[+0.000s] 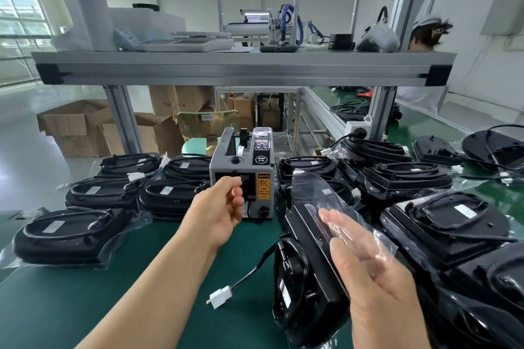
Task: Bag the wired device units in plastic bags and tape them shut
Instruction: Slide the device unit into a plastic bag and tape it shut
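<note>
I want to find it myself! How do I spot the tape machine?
On the green table, look in the middle between the black bagged units. The grey box-shaped tape machine stands upright there, the only thing with a yellow warning sticker.

The bench top (136, 286) is covered by a green mat, matt and smooth. The device unit (309, 278) has a black moulded plastic housing with a semi-gloss finish and a white paper label. The bag (312, 184) is clear plastic film, glossy and creased. The connector (219, 296) is smooth white plastic. The tape dispenser (226, 170) has a matt grey casing. The shelf frame (241, 71) is grooved, dull silver metal. The boxes (73, 125) are matt brown cardboard. The floor (28, 127) is smooth and glossy.
</note>
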Available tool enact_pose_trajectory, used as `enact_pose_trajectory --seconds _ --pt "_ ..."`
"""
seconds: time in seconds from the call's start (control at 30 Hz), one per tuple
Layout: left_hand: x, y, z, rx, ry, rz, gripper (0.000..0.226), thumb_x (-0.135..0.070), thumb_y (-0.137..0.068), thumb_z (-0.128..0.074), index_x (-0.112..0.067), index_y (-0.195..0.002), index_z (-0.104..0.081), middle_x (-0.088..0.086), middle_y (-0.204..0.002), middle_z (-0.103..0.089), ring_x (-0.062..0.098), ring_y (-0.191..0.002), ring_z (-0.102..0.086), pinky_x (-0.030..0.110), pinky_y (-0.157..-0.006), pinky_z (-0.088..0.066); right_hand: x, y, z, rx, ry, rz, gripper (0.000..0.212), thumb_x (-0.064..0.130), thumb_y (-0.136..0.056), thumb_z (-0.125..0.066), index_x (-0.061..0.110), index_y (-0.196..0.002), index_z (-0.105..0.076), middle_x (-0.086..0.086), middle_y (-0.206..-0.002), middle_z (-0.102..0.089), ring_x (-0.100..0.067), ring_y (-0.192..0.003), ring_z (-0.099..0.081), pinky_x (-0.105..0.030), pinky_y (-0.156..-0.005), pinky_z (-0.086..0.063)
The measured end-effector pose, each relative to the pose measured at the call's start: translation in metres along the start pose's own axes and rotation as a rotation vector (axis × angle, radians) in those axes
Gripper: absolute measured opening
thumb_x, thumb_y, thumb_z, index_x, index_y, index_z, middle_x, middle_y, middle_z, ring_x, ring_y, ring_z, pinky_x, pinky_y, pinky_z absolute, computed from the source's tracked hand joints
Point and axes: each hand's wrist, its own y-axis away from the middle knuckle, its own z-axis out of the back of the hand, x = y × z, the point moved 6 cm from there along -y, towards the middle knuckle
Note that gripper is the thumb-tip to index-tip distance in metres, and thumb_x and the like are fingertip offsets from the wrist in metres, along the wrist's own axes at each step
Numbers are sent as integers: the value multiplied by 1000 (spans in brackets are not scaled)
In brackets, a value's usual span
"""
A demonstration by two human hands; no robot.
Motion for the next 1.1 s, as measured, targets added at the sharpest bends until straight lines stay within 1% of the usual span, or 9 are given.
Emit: enact_pose_trajectory --seconds 0.1,0.13,0.2,0.3,0.4,0.53,0.73,0.93,1.1 --pt "-11 65 -19 360 -87 -20 19 -24 -72 -81 -20 -71 -63 -5 -62 -53 6 -49 -47 20 -50 -46 -4 0 -2 18 -3 -10 31 27 -99 -51 45 -114 -70 6 -103 -76 -9 -100 -71 -41 -98 -48" --pt "-13 86 -24 433 -143 -46 20 -28 -68 -84 -22 -67 -65 -5 -64 -52 7 -51 -46 20 -53 -46 -4 -1 -4 22 -15 -29 30 29 -102 -48 43 -114 -70 -3 -106 -76 -22 -100 -71 -51 -96 -52" --pt "-15 117 -33 486 -306 -121 21 -35 -61 -83 -22 -63 -67 -4 -64 -52 7 -55 -45 20 -57 -44 -5 -1 -7 -5 -57 -44 25 35 -103 -49 40 -109 -73 -1 -106 -76 -23 -98 -73 -53 -95 -53" --pt "-12 138 -44 448 -517 -237 17 -28 -67 -86 -19 -63 -72 -5 -61 -60 4 -53 -47 14 -55 -41 -3 -1 -9 -46 -47 -30 31 48 -89 -48 40 -105 -74 8 -112 -74 -14 -107 -70 -50 -98 -51" --pt "-11 138 -49 409 -598 -314 13 -16 -74 -79 -16 -62 -74 -4 -59 -65 -1 -50 -54 8 -52 -41 -3 1 -12 -31 -33 3 33 51 -90 -44 43 -103 -73 6 -100 -77 -14 -93 -73 -46 -86 -57" --pt "-9 130 -48 412 -705 -328 11 -20 -75 -80 -15 -66 -75 5 -67 -72 10 -60 -65 18 -62 -50 2 3 -15 -18 -3 49 32 49 -93 -42 45 -103 -72 13 -101 -76 -8 -95 -72 -36 -82 -56" --pt "-9 123 -43 375 -805 -360 16 -20 -79 -80 -13 -67 -73 4 -66 -71 12 -60 -64 26 -65 -53 3 4 -20 6 -14 63 32 48 -94 -41 43 -108 -71 12 -103 -76 -12 -100 -72 -45 -89 -56" --pt "-9 121 -41 368 -786 -355 20 -26 -74 -82 -12 -65 -71 6 -63 -69 15 -58 -62 34 -66 -53 5 7 -21 20 4 80 32 47 -95 -41 44 -107 -70 15 -102 -75 -8 -97 -72 -30 -81 -59" --pt "-10 121 -40 362 -797 -385 16 -18 -77 -81 -13 -66 -72 2 -61 -68 9 -56 -60 20 -59 -50 5 8 -22 19 -2 82 33 48 -94 -41 44 -109 -70 18 -104 -74 -8 -101 -71 -32 -84 -57"
